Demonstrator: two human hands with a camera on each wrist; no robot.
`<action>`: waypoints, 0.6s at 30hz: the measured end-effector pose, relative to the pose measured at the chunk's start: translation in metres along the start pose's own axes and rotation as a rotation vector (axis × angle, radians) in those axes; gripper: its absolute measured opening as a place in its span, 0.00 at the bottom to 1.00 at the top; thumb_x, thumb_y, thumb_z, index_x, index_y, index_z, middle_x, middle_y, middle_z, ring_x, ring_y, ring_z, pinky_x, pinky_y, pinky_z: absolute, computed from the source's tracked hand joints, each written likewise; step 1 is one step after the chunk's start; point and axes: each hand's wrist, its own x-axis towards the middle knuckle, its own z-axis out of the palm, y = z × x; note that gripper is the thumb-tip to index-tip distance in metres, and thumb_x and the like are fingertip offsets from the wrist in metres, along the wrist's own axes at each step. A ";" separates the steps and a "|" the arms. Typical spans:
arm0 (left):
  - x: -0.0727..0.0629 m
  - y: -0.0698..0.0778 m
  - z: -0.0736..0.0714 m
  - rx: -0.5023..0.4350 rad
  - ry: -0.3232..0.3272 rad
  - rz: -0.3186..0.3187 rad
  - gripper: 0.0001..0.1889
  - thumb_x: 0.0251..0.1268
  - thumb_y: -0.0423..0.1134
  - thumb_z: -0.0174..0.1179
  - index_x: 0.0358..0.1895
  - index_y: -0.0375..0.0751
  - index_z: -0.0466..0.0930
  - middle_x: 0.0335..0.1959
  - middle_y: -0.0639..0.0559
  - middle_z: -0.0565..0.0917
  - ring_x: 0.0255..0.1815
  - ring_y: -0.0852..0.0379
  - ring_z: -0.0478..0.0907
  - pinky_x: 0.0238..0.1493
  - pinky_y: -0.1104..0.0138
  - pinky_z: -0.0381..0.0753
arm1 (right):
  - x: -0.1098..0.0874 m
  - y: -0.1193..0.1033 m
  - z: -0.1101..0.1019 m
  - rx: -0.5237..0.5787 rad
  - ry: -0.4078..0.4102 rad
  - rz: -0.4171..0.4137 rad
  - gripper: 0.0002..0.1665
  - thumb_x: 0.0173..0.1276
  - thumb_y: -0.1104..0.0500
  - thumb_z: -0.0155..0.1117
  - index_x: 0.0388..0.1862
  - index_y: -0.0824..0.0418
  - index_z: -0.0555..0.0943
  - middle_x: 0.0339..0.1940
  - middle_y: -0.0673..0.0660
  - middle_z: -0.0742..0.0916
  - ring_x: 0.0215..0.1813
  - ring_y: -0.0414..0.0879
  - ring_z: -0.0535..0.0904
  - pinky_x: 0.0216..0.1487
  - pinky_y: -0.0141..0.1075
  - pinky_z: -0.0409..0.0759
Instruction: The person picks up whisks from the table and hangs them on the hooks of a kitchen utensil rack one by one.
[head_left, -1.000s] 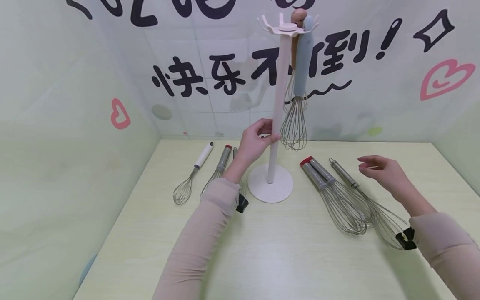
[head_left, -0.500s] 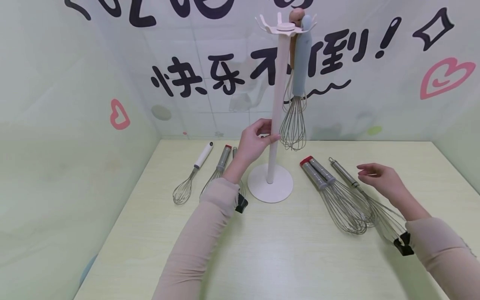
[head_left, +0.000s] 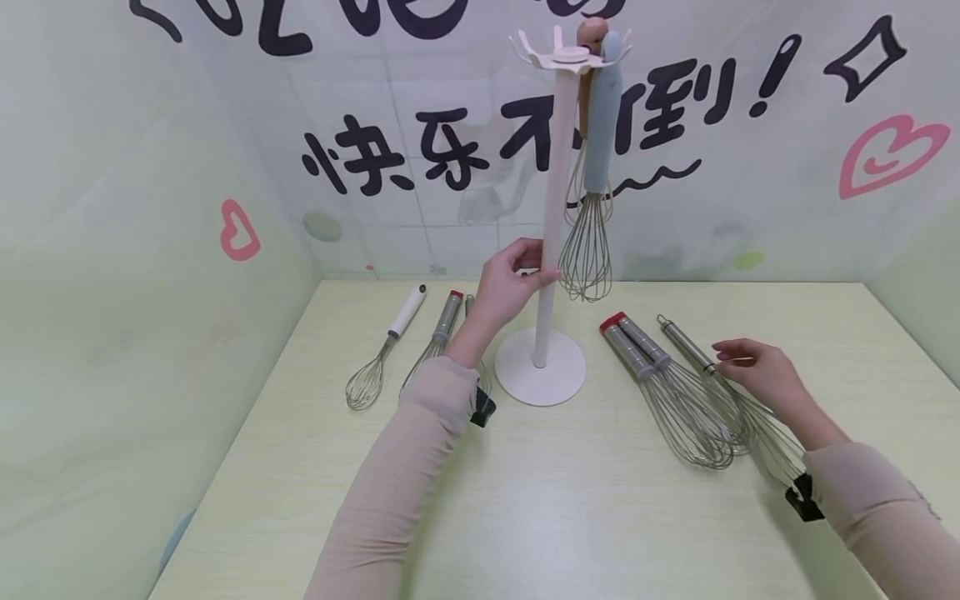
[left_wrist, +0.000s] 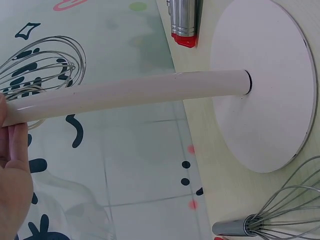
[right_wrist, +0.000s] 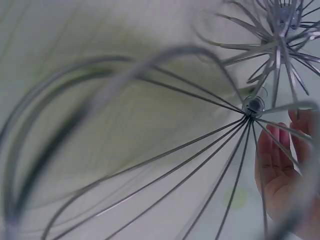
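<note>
Left grip (head_left: 512, 285) clasps stand pole (head_left: 557, 167); right grip (head_left: 767, 377) relaxed near steel whisk (head_left: 696, 353) (red-ended whisk pair (head_left: 651, 360) alongside)

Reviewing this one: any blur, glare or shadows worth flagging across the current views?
Right wrist: the nearest whisk has its closest wires strongly out of focus; head: soft glare on the tabletop, faint shadows beside both sleeves; left wrist: the white pole looks fairly sharp.

Head camera's looking forward-down from six o'clock, left wrist close on their shared stand (head_left: 557, 200), right peering through a whisk (right_wrist: 253, 106)!
</note>
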 end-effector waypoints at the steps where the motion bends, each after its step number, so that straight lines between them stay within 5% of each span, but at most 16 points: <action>1: 0.000 0.000 0.000 0.000 0.000 0.000 0.21 0.59 0.35 0.66 0.56 0.37 0.77 0.51 0.41 0.83 0.54 0.49 0.80 0.53 0.66 0.84 | 0.000 0.000 0.000 -0.001 0.001 0.000 0.25 0.71 0.62 0.55 0.62 0.75 0.69 0.54 0.75 0.78 0.35 0.12 0.64 0.35 0.16 0.72; 9: 0.000 -0.002 0.000 -0.004 -0.001 0.006 0.21 0.59 0.35 0.66 0.56 0.37 0.77 0.51 0.40 0.83 0.54 0.49 0.80 0.53 0.67 0.84 | 0.001 0.006 0.002 -0.034 -0.009 0.030 0.27 0.70 0.60 0.58 0.62 0.74 0.69 0.55 0.76 0.78 0.36 0.16 0.66 0.37 0.21 0.76; 13: 0.000 -0.002 0.000 -0.007 0.000 0.004 0.20 0.59 0.36 0.66 0.55 0.37 0.77 0.50 0.41 0.83 0.54 0.49 0.80 0.53 0.67 0.84 | 0.002 0.008 0.004 -0.048 -0.013 0.046 0.27 0.70 0.60 0.59 0.62 0.75 0.69 0.56 0.76 0.78 0.44 0.43 0.81 0.40 0.30 0.82; 16: 0.000 -0.002 0.000 -0.006 0.000 0.005 0.20 0.59 0.36 0.66 0.55 0.37 0.77 0.50 0.41 0.83 0.53 0.49 0.80 0.52 0.67 0.84 | 0.003 0.007 0.006 -0.049 -0.008 0.046 0.27 0.70 0.60 0.59 0.62 0.76 0.69 0.56 0.77 0.77 0.55 0.67 0.76 0.39 0.29 0.81; 18: 0.000 -0.002 0.000 -0.008 -0.001 0.004 0.20 0.59 0.36 0.66 0.56 0.37 0.77 0.50 0.41 0.83 0.53 0.49 0.80 0.53 0.67 0.84 | 0.004 0.007 0.008 -0.048 -0.003 0.041 0.27 0.70 0.60 0.58 0.62 0.76 0.69 0.55 0.77 0.77 0.57 0.70 0.74 0.36 0.24 0.79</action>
